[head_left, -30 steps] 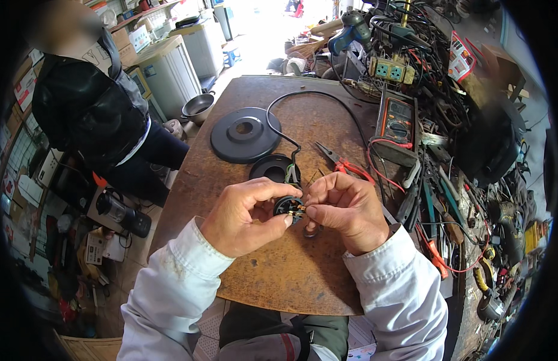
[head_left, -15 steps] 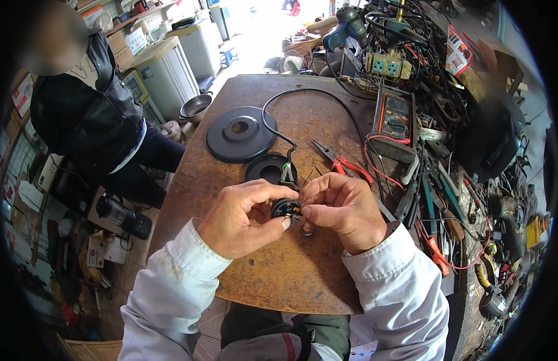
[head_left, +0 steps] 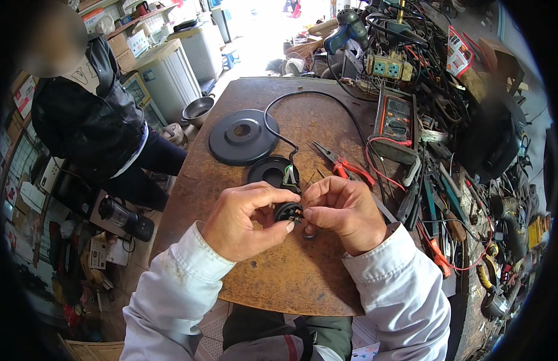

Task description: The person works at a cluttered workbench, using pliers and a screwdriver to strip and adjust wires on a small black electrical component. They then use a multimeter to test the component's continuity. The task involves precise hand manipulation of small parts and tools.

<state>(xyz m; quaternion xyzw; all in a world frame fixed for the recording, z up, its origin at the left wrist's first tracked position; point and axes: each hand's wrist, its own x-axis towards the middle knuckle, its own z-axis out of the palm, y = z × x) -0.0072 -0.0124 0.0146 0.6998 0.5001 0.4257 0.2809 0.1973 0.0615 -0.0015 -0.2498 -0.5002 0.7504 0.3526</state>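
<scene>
Over the wooden table, my left hand (head_left: 246,219) grips a small round black electrical part (head_left: 285,210) between thumb and fingers. My right hand (head_left: 345,213) pinches at the small metal contacts on its right side, fingertips partly hiding them. Just beyond lies a black ring-shaped base (head_left: 260,170) with a green-and-white wire (head_left: 289,174) and a black cord (head_left: 315,93) looping from it. A larger black disc cover (head_left: 219,138) lies farther left, and red-handled long-nose pliers (head_left: 351,168) lie to the right.
A person (head_left: 92,120) in a black jacket stands left of the table (head_left: 273,277). A multimeter (head_left: 394,120), assorted pliers (head_left: 432,198), cables and a power drill (head_left: 345,36) crowd the right side. A pan (head_left: 198,107) and white appliances (head_left: 166,75) stand at back left.
My hands stay in place, with the round part tilting slightly as my fingers shift on it. The person at left has turned and leaned a little since a second ago.
</scene>
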